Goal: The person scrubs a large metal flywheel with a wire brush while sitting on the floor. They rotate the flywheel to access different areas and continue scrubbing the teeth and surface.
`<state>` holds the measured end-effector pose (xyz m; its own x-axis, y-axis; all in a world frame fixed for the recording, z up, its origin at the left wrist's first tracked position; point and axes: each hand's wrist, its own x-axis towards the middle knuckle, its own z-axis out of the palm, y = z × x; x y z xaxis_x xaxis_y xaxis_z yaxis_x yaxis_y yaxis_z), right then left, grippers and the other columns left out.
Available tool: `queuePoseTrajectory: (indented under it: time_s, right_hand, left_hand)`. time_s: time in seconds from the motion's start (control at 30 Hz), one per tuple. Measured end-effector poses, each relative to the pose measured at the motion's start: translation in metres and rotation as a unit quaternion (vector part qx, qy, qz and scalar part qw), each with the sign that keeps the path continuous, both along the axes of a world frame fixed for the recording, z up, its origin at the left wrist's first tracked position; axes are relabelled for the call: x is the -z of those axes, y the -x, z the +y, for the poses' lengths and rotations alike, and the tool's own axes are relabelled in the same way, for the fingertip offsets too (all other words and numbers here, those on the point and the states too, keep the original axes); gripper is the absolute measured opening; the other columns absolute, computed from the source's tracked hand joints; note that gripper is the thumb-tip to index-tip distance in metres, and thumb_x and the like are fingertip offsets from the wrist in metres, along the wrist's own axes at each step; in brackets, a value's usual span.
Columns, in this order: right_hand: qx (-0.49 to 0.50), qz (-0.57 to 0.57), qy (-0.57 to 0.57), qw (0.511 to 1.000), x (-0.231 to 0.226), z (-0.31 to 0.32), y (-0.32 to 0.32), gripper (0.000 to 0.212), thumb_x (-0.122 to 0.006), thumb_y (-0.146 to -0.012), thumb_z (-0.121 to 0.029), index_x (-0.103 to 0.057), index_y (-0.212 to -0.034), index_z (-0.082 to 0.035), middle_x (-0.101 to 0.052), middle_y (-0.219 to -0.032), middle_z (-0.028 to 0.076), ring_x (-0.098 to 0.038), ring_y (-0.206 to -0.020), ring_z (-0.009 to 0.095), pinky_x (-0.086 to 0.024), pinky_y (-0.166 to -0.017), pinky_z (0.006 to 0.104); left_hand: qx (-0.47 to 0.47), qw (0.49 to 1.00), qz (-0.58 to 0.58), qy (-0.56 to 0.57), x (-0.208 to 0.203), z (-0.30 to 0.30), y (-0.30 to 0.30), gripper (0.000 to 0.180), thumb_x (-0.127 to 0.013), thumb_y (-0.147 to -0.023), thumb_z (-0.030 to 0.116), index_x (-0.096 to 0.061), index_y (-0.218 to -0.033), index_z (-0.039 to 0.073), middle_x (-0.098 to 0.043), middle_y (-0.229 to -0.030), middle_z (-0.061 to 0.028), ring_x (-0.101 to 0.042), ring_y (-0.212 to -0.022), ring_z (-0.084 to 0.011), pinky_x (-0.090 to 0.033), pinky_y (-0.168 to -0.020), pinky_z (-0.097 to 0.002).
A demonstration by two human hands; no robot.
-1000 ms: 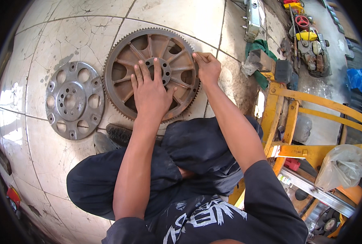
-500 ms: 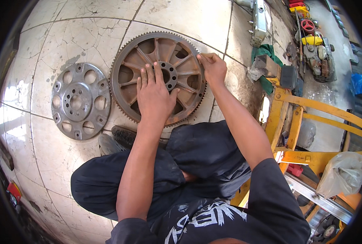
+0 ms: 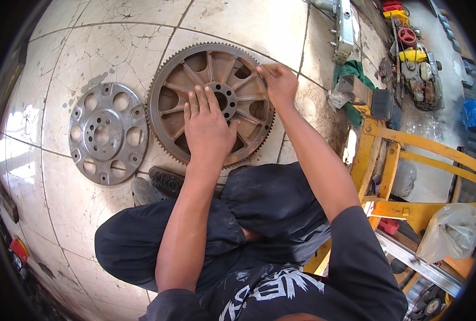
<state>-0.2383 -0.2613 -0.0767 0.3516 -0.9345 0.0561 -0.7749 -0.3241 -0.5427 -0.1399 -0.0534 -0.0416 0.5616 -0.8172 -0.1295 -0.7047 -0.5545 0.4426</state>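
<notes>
A rusty brown ring gear flywheel [image 3: 251, 102] with a toothed rim and spokes lies on the tiled floor before me. My left hand [image 3: 208, 131] rests flat on its face, fingers stretched toward the hub and thumb spread to the right. At the flywheel's upper right rim, my right hand [image 3: 282, 85] is closed in a pinch, fingertips at the edge. Whatever the pinch may hold is too small to make out. Left of the flywheel, close to its teeth, lies a grey metal disc [image 3: 90, 142] with several round holes.
My folded legs and a dark shoe [image 3: 165, 179] are just below the flywheel. A yellow metal frame [image 3: 379, 206] stands at right, with a clear plastic bag [image 3: 452, 232] on it. Engine parts [image 3: 422, 80], a green cloth [image 3: 350, 69] and a metal housing [image 3: 345, 32] lie at upper right.
My right fingertips have shifted slightly left and up along the rim. My left hand stays on the flywheel, its fingers a little closer together. The whole view has drifted slightly.
</notes>
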Motion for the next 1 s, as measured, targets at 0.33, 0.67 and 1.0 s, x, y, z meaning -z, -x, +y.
queuePoseTrajectory:
  time_s: [0.33, 0.67, 1.0]
  right_hand:
    - [-0.036, -0.026, -0.024, 0.999, 0.004, -0.007, 0.003, 0.032, -0.088, -0.088, -0.035, -0.082, -0.105, -0.008, -0.077, -0.100, 0.010, -0.073, -0.089, 0.021, -0.055, -0.084, 0.0349]
    - [-0.027, -0.077, -0.102, 0.991, -0.002, -0.020, -0.040, 0.029, -0.087, -0.090, -0.034, -0.082, -0.103, -0.008, -0.081, -0.093, 0.004, -0.069, -0.081, 0.013, -0.053, -0.078, 0.0314]
    - [-0.085, 0.010, 0.011, 0.996, 0.001, -0.018, -0.028, 0.024, -0.090, -0.087, -0.027, -0.082, -0.098, -0.006, -0.073, -0.092, 0.007, -0.069, -0.080, 0.016, -0.054, -0.078, 0.0310]
  left_hand:
    - [-0.002, 1.000, 0.020, 0.003, -0.001, 0.001, -0.006, 0.100, -0.080, -0.089, 0.045, -0.035, -0.159, -0.009, -0.039, -0.164, -0.0305, -0.037, -0.155, -0.0401, -0.032, -0.128, -0.0471]
    - [0.007, 1.000, -0.006, -0.027, -0.008, -0.006, 0.005, 0.099, -0.081, -0.087, 0.046, -0.036, -0.163, 0.000, -0.037, -0.165, -0.0309, -0.035, -0.156, -0.0423, -0.032, -0.127, -0.0488]
    - [0.007, 1.000, -0.020, -0.017, -0.003, -0.001, 0.009, 0.098, -0.083, -0.086, 0.045, -0.038, -0.164, 0.007, -0.033, -0.167, -0.0312, -0.032, -0.157, -0.0432, -0.030, -0.128, -0.0489]
